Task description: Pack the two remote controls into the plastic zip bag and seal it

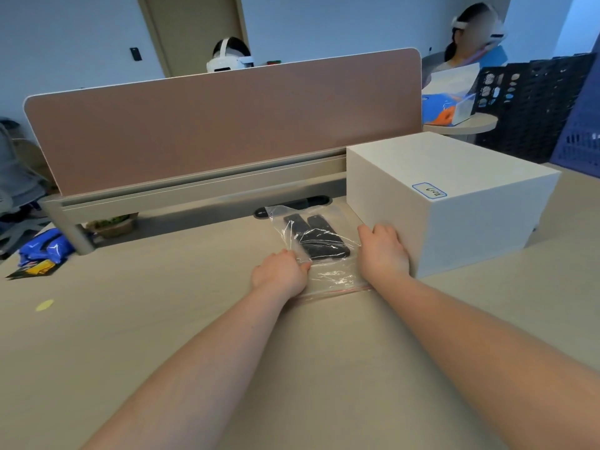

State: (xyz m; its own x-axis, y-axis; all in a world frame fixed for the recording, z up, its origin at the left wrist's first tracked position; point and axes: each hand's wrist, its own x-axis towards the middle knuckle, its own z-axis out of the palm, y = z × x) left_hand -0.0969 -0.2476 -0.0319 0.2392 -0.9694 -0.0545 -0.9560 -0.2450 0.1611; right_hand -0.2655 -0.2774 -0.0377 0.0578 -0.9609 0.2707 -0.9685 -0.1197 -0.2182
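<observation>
**Bag flat on desk, both hands at its sides**

The bag (319, 251) lies flat on the desk (162, 303). Its red zip strip (334, 291) runs along the near edge, between the two wrists. Whether the strip is pressed closed cannot be told.

Two black remotes (316, 235) sit inside the bag, side by side and touching, their long axes pointing away from the person. They occupy the far half of the bag, beyond the fingertips of both hands.

The left hand (281, 274) rests palm down on the bag's left edge. Its fingers are curled, with the tips on the plastic just beside the near end of the remotes. Whether they pinch the film cannot be told.

The right hand (383, 251) rests palm down at the bag's right edge, fingers together and slightly bent, holding nothing visible. Its outer side touches the white box (454, 203), which stands immediately to the right of that hand.
</observation>
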